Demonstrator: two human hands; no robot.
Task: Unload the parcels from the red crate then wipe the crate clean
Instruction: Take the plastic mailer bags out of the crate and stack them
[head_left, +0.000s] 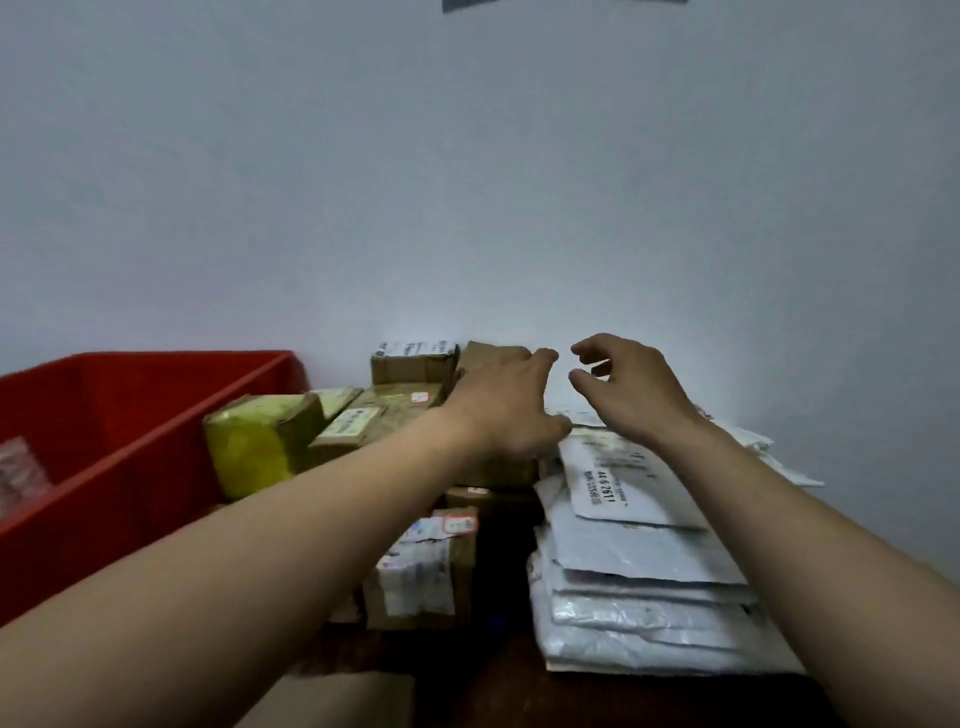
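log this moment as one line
phase: unloading | left hand: open, at cardboard boxes | right hand: empty, over white mailers | red crate: clear packet inside

Red crate (109, 499) left, cardboard pkgs (410, 368) & white mailers (639, 561) piled beside.

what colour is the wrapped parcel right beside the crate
Yellow, seen in the head view: the wrapped parcel beside the red crate.
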